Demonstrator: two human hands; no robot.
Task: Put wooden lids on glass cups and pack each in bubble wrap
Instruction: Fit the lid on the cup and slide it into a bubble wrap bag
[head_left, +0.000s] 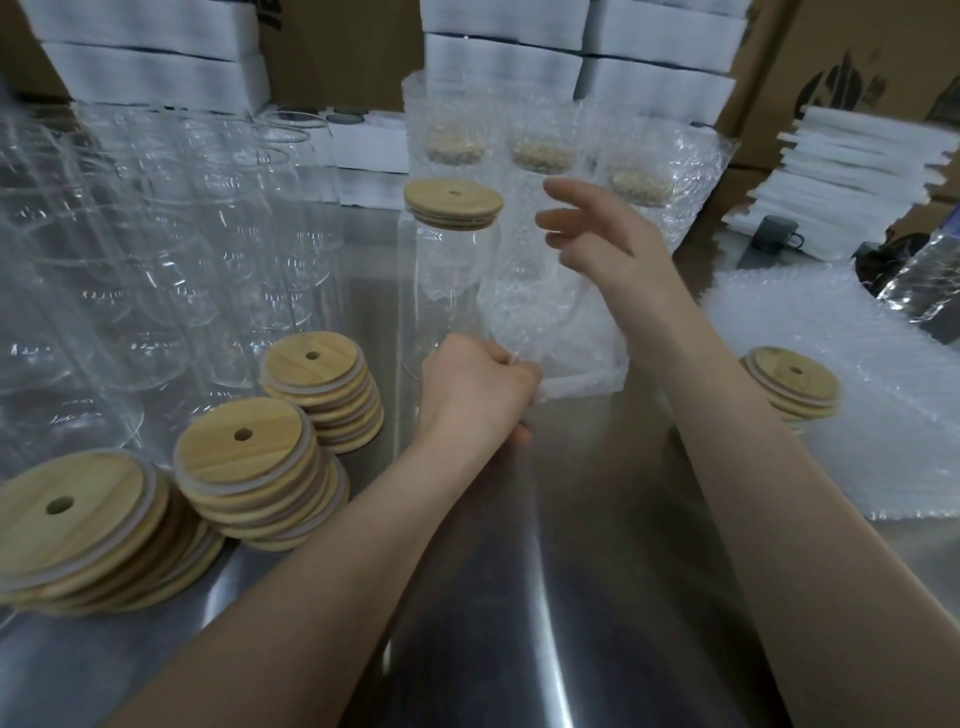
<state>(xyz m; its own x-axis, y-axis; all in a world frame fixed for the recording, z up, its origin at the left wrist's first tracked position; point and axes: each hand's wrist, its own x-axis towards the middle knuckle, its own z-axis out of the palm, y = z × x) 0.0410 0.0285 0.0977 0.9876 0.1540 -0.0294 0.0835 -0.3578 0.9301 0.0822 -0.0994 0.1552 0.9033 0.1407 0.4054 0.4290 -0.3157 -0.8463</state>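
A glass cup with a wooden lid stands upright at the middle of the steel table. Right beside it a bubble wrap bag is held up. My left hand is closed on the bag's lower left corner. My right hand hovers at the bag's upper right, fingers spread, holding nothing that I can see. Three wrapped, lidded cups stand behind. Stacks of wooden lids lie at the left front.
Several bare glass cups crowd the left. A pile of bubble wrap bags with a few lids on it lies at the right. White foam boxes and cardboard cartons line the back. A grey mug sits far right.
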